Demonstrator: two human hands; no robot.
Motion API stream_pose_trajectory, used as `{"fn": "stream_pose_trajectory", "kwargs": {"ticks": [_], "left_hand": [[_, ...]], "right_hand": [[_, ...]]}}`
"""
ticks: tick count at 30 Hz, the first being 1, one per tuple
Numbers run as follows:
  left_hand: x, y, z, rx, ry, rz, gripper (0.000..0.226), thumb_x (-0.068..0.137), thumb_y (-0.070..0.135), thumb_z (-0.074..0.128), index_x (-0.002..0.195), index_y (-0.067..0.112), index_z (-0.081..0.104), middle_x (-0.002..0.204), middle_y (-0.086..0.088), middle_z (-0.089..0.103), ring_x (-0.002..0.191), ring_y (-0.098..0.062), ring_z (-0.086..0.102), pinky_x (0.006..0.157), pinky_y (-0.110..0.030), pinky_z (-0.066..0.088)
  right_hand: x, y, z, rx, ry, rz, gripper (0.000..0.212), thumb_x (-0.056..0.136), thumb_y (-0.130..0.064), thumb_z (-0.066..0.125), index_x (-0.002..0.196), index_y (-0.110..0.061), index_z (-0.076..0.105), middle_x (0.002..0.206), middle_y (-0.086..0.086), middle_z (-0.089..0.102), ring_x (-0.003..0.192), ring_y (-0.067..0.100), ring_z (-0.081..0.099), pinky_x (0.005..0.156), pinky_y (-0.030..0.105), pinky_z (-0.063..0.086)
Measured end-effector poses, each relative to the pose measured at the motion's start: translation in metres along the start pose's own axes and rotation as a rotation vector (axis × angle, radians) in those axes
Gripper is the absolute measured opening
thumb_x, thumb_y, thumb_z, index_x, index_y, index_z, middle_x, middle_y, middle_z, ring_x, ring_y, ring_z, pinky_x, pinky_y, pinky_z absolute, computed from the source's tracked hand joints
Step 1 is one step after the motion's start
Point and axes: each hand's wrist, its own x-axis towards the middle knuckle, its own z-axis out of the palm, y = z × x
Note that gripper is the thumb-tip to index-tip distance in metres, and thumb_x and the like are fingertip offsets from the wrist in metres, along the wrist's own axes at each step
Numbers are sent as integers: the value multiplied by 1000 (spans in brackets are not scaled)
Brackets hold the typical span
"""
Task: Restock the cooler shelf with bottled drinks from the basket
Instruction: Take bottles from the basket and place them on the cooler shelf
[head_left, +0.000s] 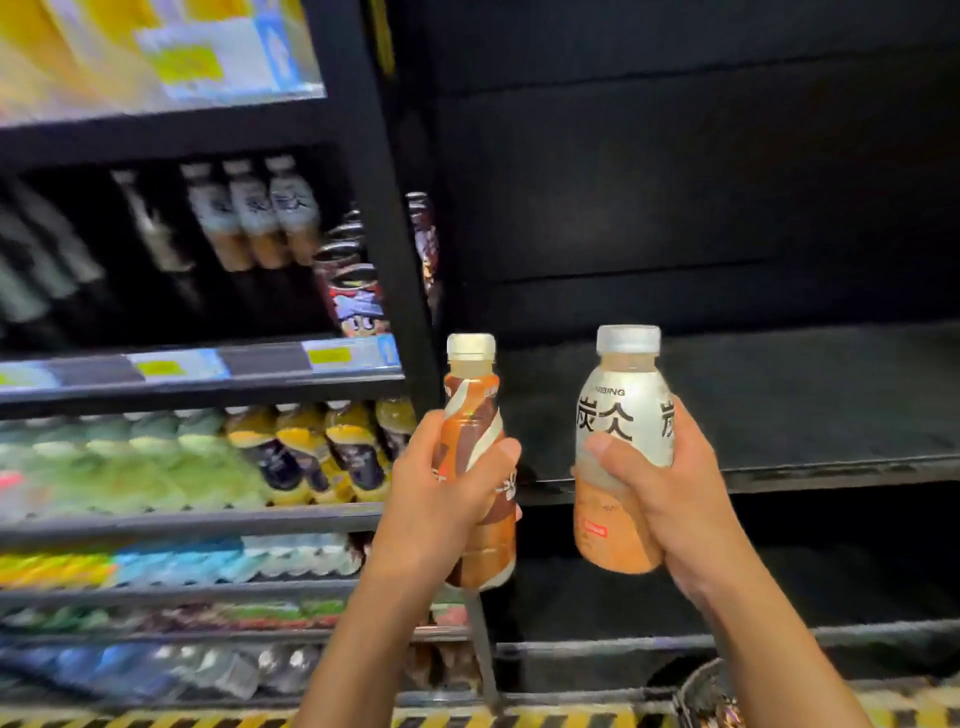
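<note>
left hand (447, 483) grasps brown-swirl bottle (475, 415), right hand (660, 478) grasps silver-label bottle (623, 415) — both upright, caps up, prob ready for the bare dark shelf (779, 415).

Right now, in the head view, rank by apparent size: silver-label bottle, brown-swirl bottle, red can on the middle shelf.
1-2. silver-label bottle and brown-swirl bottle: the silver-label one looks wider, but both are partly covered, so unsure.
3. red can, smallest, though it is farther away.

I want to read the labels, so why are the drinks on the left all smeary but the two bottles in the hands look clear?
In the head view, the left shelves are streaked with motion blur; the brown swirl bottle in the left hand and the silver bottle in the right hand are sharp; the empty right shelf is dark and unlit.
</note>
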Motion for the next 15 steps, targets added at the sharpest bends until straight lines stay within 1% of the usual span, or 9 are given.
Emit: {"fn": "stream_pose_trajectory", "kwargs": {"ticks": [2,3,4,6,8,9,10,12,15], "left_hand": [[-9,7,-47,23,55,20,32,71,38,77,99,30,66,93,-10,71,83,-35,71,70,-44,61],[-14,10,-71,31,85,35,29,69,41,75,96,35,66,91,-7,72,85,-33,71,74,-47,61],[-19,12,-93,41,108,54,25,69,41,74,93,37,67,90,-5,72,85,-32,71,75,-47,60],[-26,15,-136,41,156,78,20,71,38,77,89,38,67,89,-8,71,81,-31,71,67,-40,59],[-32,19,-175,8,190,83,19,73,33,81,86,32,67,91,-21,67,74,-35,68,60,-37,56],[-34,20,-193,6,205,88,19,74,34,80,86,30,67,92,-25,66,74,-37,68,61,-40,57],[-35,20,-209,15,214,95,19,73,36,78,87,30,66,92,-24,66,76,-40,68,64,-44,58],[-35,21,-238,20,226,105,23,71,42,76,88,31,66,92,-18,68,85,-43,68,72,-51,59],[-29,23,-271,-16,234,93,21,74,41,79,89,34,66,95,-13,71,86,-39,71,77,-52,59]], "right_hand": [[-7,-3,44,21,-78,-9,50,55,-48,77,102,-35,62,97,1,73,88,22,71,76,43,59],[-11,-4,65,31,-113,-12,53,55,-49,77,103,-35,62,97,1,73,88,21,71,76,42,59],[-16,-5,87,39,-147,-16,53,54,-49,77,103,-37,63,97,1,73,88,21,71,76,43,59],[-24,-6,128,54,-202,-28,47,52,-49,77,97,-43,64,96,0,73,86,21,71,75,42,60],[-31,-6,168,66,-237,-47,44,51,-50,77,93,-47,64,94,-2,73,84,18,71,73,40,59],[-34,-5,186,74,-246,-53,45,50,-50,77,93,-47,64,94,-2,73,84,17,71,73,39,59],[-37,-5,203,80,-254,-59,47,50,-50,77,95,-46,64,94,-3,74,84,16,71,73,38,58],[-42,-6,233,81,-273,-80,49,50,-51,77,97,-45,64,94,-6,73,83,13,71,70,33,57],[-44,-8,269,64,-298,-101,57,52,-52,76,106,-38,62,94,-7,73,84,11,70,72,33,56]]}}
